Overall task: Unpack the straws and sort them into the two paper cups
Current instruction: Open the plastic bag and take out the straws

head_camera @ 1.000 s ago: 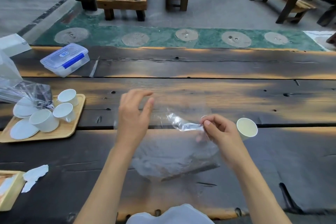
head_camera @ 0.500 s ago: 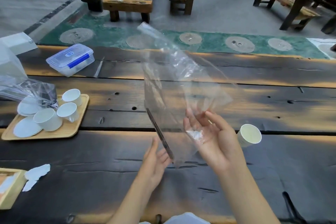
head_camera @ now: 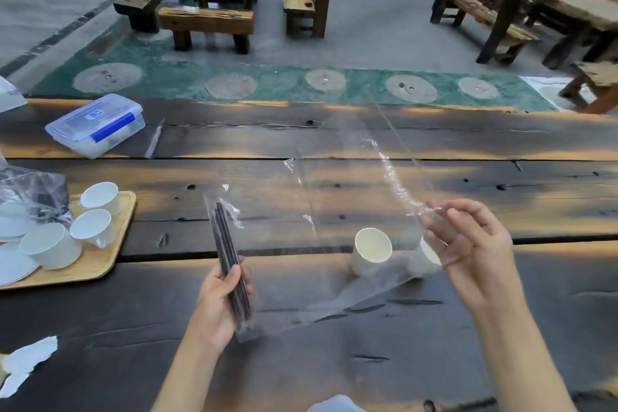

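Observation:
My left hand [head_camera: 219, 299] grips a bundle of dark straws [head_camera: 227, 251] still inside a thin clear sleeve, pointing away from me. My right hand [head_camera: 468, 244] pinches a corner of a large clear plastic bag [head_camera: 347, 197], which hangs stretched between both hands above the dark wooden table [head_camera: 334, 344]. One white paper cup [head_camera: 371, 249] stands on the table behind the bag. A second paper cup [head_camera: 424, 256] sits just right of it, partly hidden by my right hand and the plastic.
A wooden tray [head_camera: 100, 264] at the left holds several white cups and lids under crumpled plastic. A clear box with a blue clasp [head_camera: 97, 124] sits at the far left. Torn white paper [head_camera: 30, 358] lies near the front left edge. Benches stand beyond the table.
The bag was held upright half a second ago; now it is spread sideways to the right. My left hand has taken hold of the straw bundle. A second cup has come into view.

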